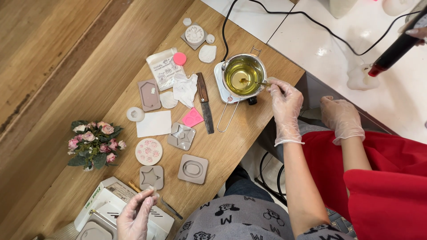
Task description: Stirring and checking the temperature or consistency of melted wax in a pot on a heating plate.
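R hand, gloved, is pinching a thin stirrer and dipping it into the yellow liquid in the metal pot, which is sitting on a small white heater at the far table edge. L hand, also gloved, is hovering w/ fingertips drawn together over a white box; can't tell what's between them. Grey moulds, a knife & a flower posy are lying btwn. A co-worker's gloved hand is resting beside, spread.

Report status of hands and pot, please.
Right hand holds stirrer in pot of yellow liquid. Left hand low, over white box, grip unclear. Co-worker's gloved hand beside, apart from pot.
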